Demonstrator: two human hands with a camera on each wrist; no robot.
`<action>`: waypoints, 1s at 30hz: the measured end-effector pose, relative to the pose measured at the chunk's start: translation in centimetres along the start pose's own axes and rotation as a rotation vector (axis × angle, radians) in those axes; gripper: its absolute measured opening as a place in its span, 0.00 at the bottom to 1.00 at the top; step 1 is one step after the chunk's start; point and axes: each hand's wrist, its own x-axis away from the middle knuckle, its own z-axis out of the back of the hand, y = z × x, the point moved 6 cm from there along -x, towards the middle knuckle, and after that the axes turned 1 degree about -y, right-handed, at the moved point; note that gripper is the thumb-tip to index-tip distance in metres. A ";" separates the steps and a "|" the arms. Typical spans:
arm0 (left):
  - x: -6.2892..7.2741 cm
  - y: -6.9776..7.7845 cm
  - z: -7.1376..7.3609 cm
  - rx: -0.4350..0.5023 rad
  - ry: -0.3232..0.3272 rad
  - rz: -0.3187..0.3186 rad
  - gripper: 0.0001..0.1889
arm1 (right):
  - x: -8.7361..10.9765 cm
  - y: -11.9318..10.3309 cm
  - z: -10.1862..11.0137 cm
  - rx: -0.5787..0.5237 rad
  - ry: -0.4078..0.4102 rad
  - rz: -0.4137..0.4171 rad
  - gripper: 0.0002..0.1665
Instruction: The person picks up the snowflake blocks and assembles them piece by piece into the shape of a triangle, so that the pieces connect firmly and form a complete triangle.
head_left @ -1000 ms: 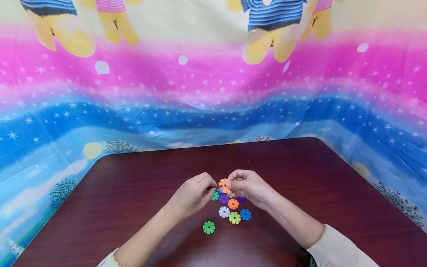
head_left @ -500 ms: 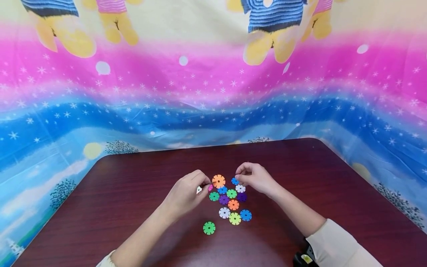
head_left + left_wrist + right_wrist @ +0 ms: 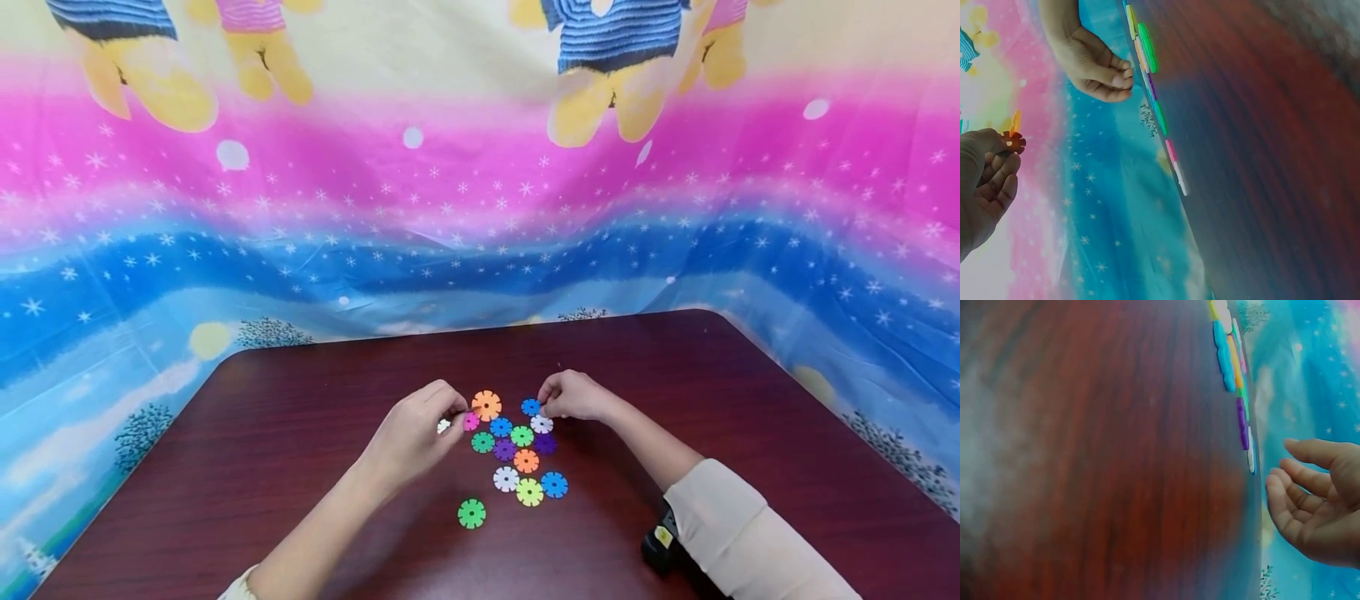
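"What's different from a second ago?"
"The right hand (image 3: 573,396) has left the orange wheels (image 3: 487,397) and now hangs further right, near a blue wheel (image 3: 530,407)."
"Its fingers?"
"Bent, a narrow gap at the tips, nothing in them."
"And the left hand (image 3: 414,431)?"
"Thumb and fingers still pinch the orange wheels, up above the table (image 3: 360,375)."

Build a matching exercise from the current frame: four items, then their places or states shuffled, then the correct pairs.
1. Left hand
2. Right hand
3. Green disc nearest the person
4. Yellow-green disc

A. Between a white disc and a blue disc
B. Holding nothing
C. Holding up a light-orange disc
D. Lying apart from the rest

Pairs: 1-C, 2-B, 3-D, 4-A
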 end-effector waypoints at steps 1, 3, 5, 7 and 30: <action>0.0 -0.1 0.0 -0.001 0.005 0.002 0.09 | -0.1 0.1 -0.1 0.016 -0.018 -0.001 0.09; 0.1 -0.2 0.1 -0.005 0.008 0.007 0.09 | -0.1 0.1 -0.4 0.055 -0.041 0.001 0.09; 0.1 -0.3 0.1 -0.006 0.007 0.017 0.09 | -0.1 0.1 -0.6 0.090 -0.051 -0.010 0.09; 0.1 -0.4 0.1 -0.006 0.003 0.030 0.09 | -0.3 0.3 -0.9 0.117 -0.046 -0.035 0.09; 0.2 -0.6 0.1 0.005 -0.010 0.060 0.09 | 0.0 -0.2 -1.2 0.190 -0.042 -0.022 0.11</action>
